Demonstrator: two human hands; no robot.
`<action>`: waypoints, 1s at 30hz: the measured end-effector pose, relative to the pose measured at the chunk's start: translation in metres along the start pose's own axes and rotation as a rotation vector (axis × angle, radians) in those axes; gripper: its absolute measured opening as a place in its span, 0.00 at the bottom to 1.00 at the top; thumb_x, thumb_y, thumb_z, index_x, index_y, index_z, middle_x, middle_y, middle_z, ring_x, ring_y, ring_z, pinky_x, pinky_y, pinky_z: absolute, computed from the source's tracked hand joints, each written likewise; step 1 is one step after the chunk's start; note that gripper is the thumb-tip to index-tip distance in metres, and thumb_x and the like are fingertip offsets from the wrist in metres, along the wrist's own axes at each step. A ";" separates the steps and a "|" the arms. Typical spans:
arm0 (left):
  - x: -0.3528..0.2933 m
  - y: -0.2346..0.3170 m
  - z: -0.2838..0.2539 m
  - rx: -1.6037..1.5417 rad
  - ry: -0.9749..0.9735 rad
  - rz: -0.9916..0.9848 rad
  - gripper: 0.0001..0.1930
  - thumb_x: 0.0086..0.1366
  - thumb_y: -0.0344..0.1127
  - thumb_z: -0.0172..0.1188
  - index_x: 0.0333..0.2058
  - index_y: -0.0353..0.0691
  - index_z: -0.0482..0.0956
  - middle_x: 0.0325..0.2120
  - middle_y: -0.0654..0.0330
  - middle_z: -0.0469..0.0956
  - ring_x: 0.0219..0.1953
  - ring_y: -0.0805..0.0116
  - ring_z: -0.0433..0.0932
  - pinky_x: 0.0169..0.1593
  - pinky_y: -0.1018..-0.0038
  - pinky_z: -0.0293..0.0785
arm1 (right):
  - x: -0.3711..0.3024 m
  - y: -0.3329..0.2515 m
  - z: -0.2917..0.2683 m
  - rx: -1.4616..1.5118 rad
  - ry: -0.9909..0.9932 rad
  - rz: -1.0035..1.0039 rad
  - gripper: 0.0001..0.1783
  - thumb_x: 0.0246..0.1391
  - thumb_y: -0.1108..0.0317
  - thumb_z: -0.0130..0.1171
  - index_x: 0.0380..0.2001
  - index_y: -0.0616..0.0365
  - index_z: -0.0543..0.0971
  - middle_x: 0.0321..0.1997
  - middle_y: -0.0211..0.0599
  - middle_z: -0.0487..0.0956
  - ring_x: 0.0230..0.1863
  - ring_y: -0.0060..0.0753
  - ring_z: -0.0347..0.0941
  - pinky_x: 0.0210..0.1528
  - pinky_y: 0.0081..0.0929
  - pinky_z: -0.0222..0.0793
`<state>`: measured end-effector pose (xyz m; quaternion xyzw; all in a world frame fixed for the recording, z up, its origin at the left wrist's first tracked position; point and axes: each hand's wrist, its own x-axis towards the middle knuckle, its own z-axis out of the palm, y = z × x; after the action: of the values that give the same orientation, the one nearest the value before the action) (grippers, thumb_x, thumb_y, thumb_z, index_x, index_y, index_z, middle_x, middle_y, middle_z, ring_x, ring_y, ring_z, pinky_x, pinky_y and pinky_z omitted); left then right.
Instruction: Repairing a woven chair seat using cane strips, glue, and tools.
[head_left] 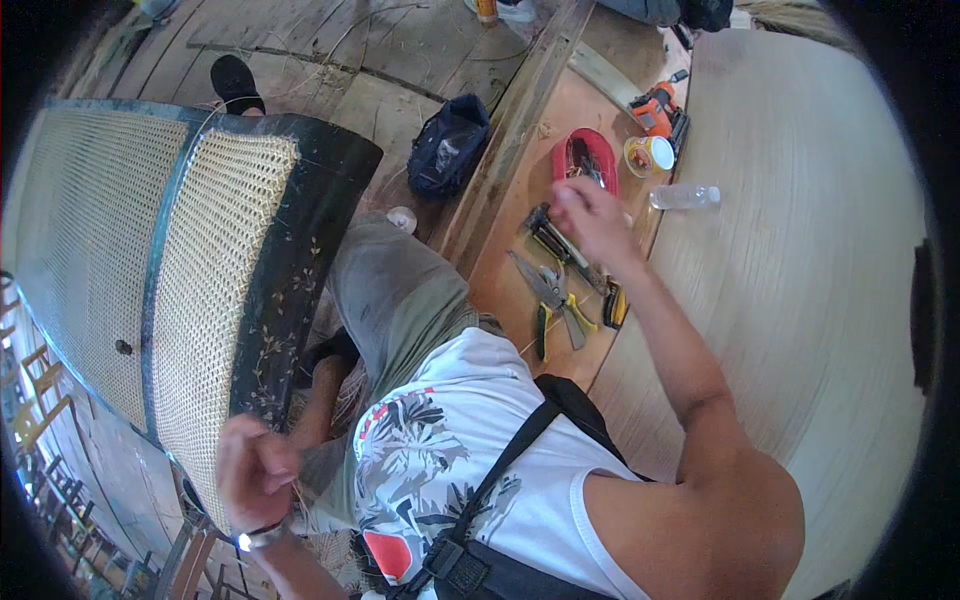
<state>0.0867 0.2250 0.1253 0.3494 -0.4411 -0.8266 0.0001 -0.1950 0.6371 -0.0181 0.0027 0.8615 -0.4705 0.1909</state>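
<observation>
My left hand (255,470), a wristband below it, is curled beside the lower edge of a dark-framed panel (335,165) with woven cane (215,220). What its fingers hold, if anything, cannot be made out. Farther right, my right hand (600,222) is above the wooden board, close to a red basket (590,150) of small items. Its fingers are drawn together and slightly blurred; whatever is between them is hidden. Below that hand lie a hammer (560,242), yellow-handled pliers (552,290) and a yellow-and-black tool (615,305).
A white tub (648,155), a clear plastic bottle (685,197) and an orange drill (657,108) stand or lie past the basket. On the plank floor sits a dark blue bag (448,145). A large pale wooden surface (800,280) fills the right side. A sandal (236,82) shows behind the panel.
</observation>
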 end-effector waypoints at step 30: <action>-0.026 -0.049 -0.079 0.208 0.544 0.286 0.11 0.74 0.37 0.53 0.46 0.38 0.78 0.22 0.64 0.78 0.16 0.88 0.57 0.20 0.88 0.50 | -0.085 0.083 0.060 -0.900 -0.068 -0.174 0.15 0.52 0.64 0.64 0.39 0.60 0.74 0.41 0.50 0.77 0.46 0.58 0.75 0.49 0.46 0.71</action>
<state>0.1666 0.2052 0.0759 0.4902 -0.5514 -0.6452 0.1983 -0.0810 0.6496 -0.0863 -0.1681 0.9705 -0.0636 0.1610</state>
